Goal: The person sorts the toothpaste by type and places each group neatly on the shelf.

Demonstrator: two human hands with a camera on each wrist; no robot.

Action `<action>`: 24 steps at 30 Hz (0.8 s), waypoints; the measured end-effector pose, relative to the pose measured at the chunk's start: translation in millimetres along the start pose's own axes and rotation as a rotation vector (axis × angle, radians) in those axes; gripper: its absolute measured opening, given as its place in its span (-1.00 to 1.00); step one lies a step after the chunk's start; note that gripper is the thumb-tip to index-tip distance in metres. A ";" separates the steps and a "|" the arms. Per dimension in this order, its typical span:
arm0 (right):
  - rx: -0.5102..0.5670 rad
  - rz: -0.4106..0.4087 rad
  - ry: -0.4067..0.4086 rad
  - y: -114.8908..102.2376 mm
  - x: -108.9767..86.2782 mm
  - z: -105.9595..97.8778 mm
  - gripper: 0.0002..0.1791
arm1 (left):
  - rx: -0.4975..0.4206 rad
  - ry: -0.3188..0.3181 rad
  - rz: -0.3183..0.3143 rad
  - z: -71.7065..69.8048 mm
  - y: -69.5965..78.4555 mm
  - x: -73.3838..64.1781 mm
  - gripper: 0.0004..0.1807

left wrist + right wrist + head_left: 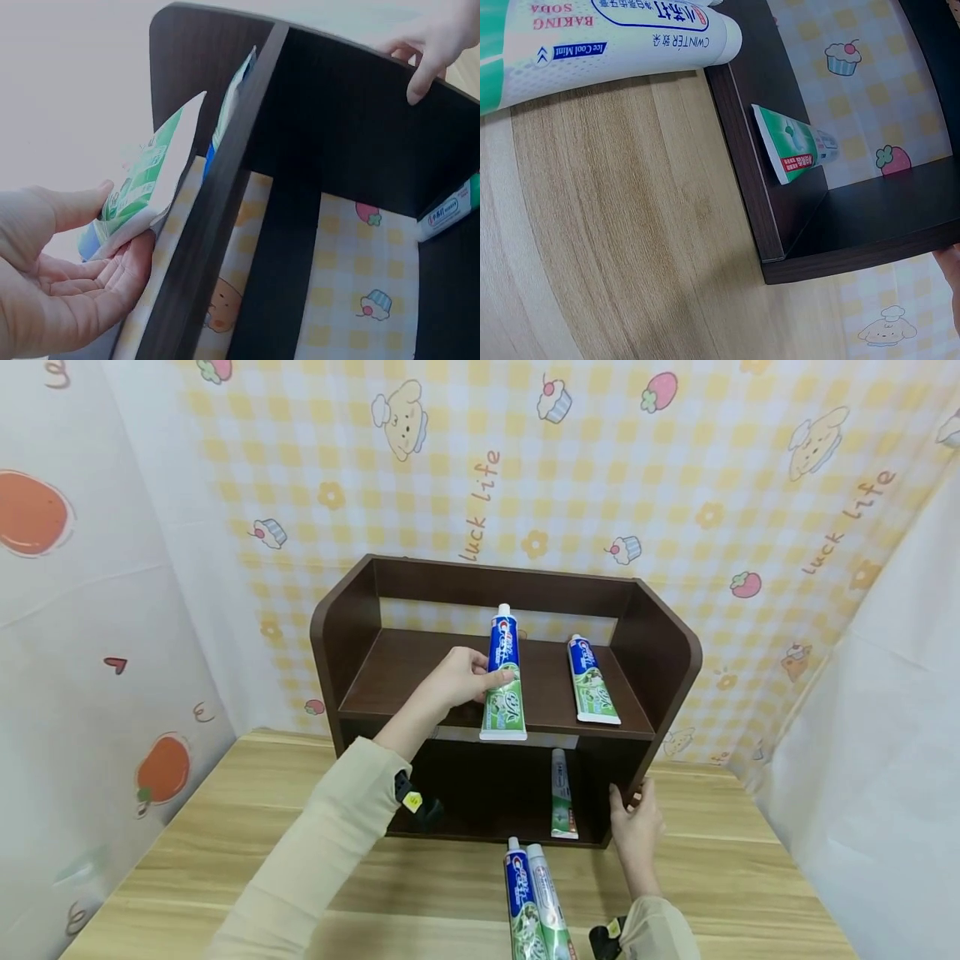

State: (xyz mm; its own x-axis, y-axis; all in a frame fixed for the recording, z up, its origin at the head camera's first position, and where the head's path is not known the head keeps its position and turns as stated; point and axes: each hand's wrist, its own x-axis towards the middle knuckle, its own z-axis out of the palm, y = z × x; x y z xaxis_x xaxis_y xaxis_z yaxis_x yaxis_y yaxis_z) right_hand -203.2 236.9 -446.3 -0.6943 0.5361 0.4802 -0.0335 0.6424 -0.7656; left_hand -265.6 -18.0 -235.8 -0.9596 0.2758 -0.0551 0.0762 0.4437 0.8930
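Observation:
My left hand (467,677) pinches a blue and green toothpaste tube (504,681) between thumb and fingers, over the upper level of a dark brown two-tier shelf (420,668). The tube's cap points to the back. In the left wrist view the thumb lies on its printed face, with fingers beneath. A matching toothpaste tube (592,683) lies on the upper level, at the right. My right hand (637,827) holds the shelf's right side panel near its lower front edge, thumb on the inner side. On the lower level a white and green toothpaste tube (562,797) lies near the right wall.
On the wooden table (420,893) in front of the shelf, a blue and green tube (525,902) and a white and green tube (550,902) lie side by side. Patterned cloth (480,485) hangs behind the shelf, and white cloth flanks both sides.

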 end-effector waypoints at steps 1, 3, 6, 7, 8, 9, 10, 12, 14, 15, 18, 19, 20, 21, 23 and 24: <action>0.001 -0.003 -0.001 -0.1 -0.5 0.1 -0.79 | 0.010 0.001 -0.010 0.0 -0.3 2.8 -0.46; -0.001 -0.005 -0.001 -0.3 -1.2 0.6 -0.79 | 0.029 0.005 -0.032 -0.2 -0.8 7.8 -0.46; -0.001 0.001 -0.001 -0.1 -1.0 1.0 -0.79 | 0.061 0.016 -0.053 -0.5 -0.9 14.3 -0.47; -0.002 0.004 -0.001 0.2 -0.8 1.2 -0.79 | 0.066 0.018 -0.060 -0.5 -0.2 16.0 -0.48; -0.003 0.007 0.000 0.4 -0.5 1.3 -0.79 | 0.069 0.019 -0.070 -0.5 0.2 18.3 -0.49; -0.003 0.008 0.000 0.6 -0.2 1.4 -0.79 | 0.070 0.020 -0.077 -0.3 0.4 20.6 -0.50; -0.004 0.009 -0.001 0.9 -0.3 1.6 -0.79 | 0.071 0.021 -0.086 -0.1 0.1 22.6 -0.51; -0.006 0.005 -0.002 1.0 -0.4 1.8 -0.79 | 0.079 0.020 -0.109 0.2 -0.2 25.8 -0.52; -0.009 0.005 0.000 1.2 -0.6 2.0 -0.79 | 0.098 0.022 -0.129 0.8 -1.5 29.0 -0.53; -0.012 0.006 -0.003 1.2 -0.7 2.0 -0.79 | 0.109 0.024 -0.136 1.1 -2.2 29.9 -0.53; -0.010 0.014 -0.006 1.2 -0.9 2.2 -0.79 | 0.153 0.033 -0.151 1.9 -2.6 31.5 -0.52; -0.007 0.019 -0.007 1.3 -0.8 2.3 -0.79 | 0.171 0.038 -0.150 2.3 -2.3 31.7 -0.52; -0.005 0.022 -0.008 1.3 -0.7 2.3 -0.79 | 0.191 0.046 -0.146 2.7 -2.1 31.8 -0.51; -0.002 0.023 -0.009 1.2 -0.7 2.2 -0.79 | 0.209 0.056 -0.142 3.2 -1.9 31.8 -0.51; 0.002 0.026 -0.007 1.2 -0.4 2.1 -0.79 | 0.250 0.080 -0.128 4.5 -1.7 31.2 -0.51; 0.000 0.028 -0.006 1.6 -0.2 2.2 -0.78 | 0.263 0.093 -0.118 5.3 -1.9 30.5 -0.51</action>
State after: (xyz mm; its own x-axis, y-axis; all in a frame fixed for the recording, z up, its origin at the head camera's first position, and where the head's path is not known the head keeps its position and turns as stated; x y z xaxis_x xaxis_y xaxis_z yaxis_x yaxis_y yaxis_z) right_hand -204.6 236.7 -448.6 -0.6995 0.5501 0.4561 -0.0140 0.6276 -0.7784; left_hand -293.6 -5.9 -241.6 -0.9857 0.1356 -0.0998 0.0186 0.6768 0.7359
